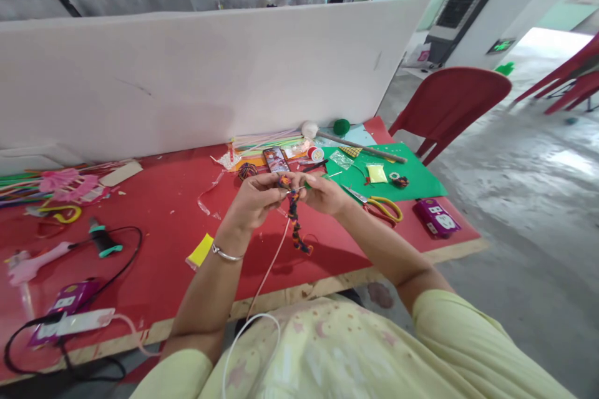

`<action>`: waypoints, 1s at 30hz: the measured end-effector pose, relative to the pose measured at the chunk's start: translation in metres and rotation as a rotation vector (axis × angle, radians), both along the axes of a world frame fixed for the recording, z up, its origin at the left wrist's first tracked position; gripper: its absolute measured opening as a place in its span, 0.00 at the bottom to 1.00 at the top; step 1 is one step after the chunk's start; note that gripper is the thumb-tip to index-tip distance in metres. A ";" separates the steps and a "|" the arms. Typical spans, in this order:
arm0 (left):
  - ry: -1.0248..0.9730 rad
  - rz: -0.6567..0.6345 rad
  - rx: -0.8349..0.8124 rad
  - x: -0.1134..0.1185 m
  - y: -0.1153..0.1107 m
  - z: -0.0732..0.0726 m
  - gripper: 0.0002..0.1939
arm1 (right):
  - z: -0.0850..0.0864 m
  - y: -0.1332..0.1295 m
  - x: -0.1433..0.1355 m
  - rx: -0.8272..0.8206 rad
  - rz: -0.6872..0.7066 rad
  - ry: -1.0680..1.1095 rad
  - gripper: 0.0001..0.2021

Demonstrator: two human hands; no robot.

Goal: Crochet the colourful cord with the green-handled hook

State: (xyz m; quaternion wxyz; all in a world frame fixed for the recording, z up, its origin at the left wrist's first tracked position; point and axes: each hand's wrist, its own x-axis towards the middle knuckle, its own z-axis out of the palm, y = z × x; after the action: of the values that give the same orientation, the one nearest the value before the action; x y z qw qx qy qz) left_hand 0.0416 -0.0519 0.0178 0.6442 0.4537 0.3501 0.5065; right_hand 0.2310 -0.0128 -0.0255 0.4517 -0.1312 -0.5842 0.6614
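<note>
My left hand [257, 201] is closed, its thumb and fingers pinching a narrow crocheted strip [294, 224] of dark blue and orange yarn. The strip hangs down from between my hands in a twisted shape. A thin crochet hook [334, 174] is in my closed right hand [325, 194]; its metal end meets the top of the strip, and its tip is too small to make out. Just behind my left hand lies a small ball of multicoloured yarn [247, 170], next to a lit phone [276, 160].
Yellow-handled scissors [384, 209] and a purple box [436, 218] lie to the right. On the left are a pink glue gun [40, 262], a power strip [75, 323] and cables. A white panel [201, 81] stands along the back; a red chair [453, 100] is beyond the table's right end.
</note>
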 end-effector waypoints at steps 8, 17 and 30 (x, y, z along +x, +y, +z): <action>-0.026 0.352 0.218 0.011 0.001 -0.021 0.21 | -0.007 -0.020 -0.025 -0.121 -0.396 0.099 0.21; 0.358 0.508 0.481 0.001 -0.001 -0.036 0.24 | 0.011 -0.038 -0.027 0.190 -0.650 -0.047 0.17; 0.888 0.773 1.021 -0.005 -0.006 -0.032 0.20 | -0.016 -0.033 -0.043 0.421 -0.818 -0.068 0.11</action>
State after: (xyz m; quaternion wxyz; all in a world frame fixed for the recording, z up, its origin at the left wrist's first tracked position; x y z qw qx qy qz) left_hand 0.0362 -0.0577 -0.0144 -0.0676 0.7002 0.4320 0.5644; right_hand 0.1877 -0.0459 -0.0411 0.6729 -0.2778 -0.6207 0.2910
